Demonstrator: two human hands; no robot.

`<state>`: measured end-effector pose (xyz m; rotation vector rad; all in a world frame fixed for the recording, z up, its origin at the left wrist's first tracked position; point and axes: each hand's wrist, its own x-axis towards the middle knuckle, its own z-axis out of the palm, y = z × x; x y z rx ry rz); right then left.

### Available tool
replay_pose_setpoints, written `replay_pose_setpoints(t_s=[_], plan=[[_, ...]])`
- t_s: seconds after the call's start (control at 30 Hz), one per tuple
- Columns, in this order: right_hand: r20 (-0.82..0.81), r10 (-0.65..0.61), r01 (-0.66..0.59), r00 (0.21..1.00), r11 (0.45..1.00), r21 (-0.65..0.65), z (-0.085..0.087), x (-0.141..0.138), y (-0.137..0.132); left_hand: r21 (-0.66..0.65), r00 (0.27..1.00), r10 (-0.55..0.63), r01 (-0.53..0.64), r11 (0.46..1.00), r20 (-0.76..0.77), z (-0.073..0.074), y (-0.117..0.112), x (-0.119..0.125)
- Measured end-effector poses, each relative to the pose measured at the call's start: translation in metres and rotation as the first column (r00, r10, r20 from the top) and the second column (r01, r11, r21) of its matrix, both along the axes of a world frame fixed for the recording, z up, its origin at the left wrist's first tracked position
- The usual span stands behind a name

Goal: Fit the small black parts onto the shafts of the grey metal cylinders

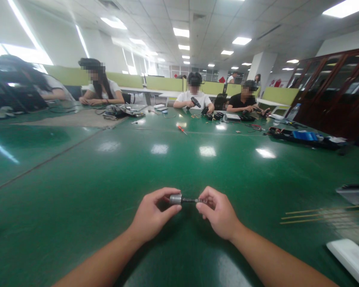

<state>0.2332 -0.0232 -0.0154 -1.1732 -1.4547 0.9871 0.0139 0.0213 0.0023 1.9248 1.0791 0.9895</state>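
Above the green table [107, 179], close in front of me, a small silver cylindrical motor [176, 199] lies sideways between the thumb and fingers of my left hand [152, 209]. A thin dark shaft [189, 200] runs from its right end. My right hand [221, 211] pinches the shaft's far end, where a ridged or coiled piece shows partly between the fingertips. A bit of reddish wire seems to show at the motor's left end, mostly hidden by my left hand.
An orange screwdriver [182, 129] lies farther back. Thin yellowish sticks [317, 215] and a white power strip [350, 259] are at right. A black tray [305, 137] holds blue items. Several people sit across the table; one holds a power drill [195, 103].
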Motion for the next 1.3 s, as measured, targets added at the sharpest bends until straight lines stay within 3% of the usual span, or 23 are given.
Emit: replay_pose_setpoints(t_s=[0.57, 0.83, 0.97, 1.13, 1.23, 1.3], plan=[[-0.002, -0.009, 0.009, 1.000, 1.000, 0.005, 0.003, 0.000, -0.001, -0.027, 1.000, 0.004, -0.003, 1.000, 0.023, 0.000, 0.001, 0.000], [-0.243, -0.036, 0.021, 0.969, 0.998, -0.062, -0.003, 0.002, 0.008, -0.099, 0.975, 0.173, -0.160, 0.982, 0.139, 0.001, 0.012, -0.002], [-0.256, 0.005, -0.032, 0.967, 0.994, -0.101, -0.008, 0.001, 0.012, -0.265, 0.887, 0.259, -0.163, 0.950, 0.383, -0.003, 0.021, -0.002], [-0.257, 0.049, -0.076, 0.965, 0.993, -0.096, -0.011, 0.002, 0.014, -0.390, 0.791, 0.366, -0.177, 0.904, 0.490, -0.008, 0.027, -0.006], [-0.206, 0.087, -0.108, 0.975, 0.990, -0.092, -0.012, 0.002, 0.014, -0.387, 0.797, 0.374, -0.192, 0.902, 0.475, -0.002, 0.020, -0.012], [-0.171, 0.100, -0.116, 0.980, 0.989, -0.088, -0.012, 0.003, 0.014, -0.350, 0.842, 0.357, -0.219, 0.911, 0.405, 0.009, 0.011, -0.021]])
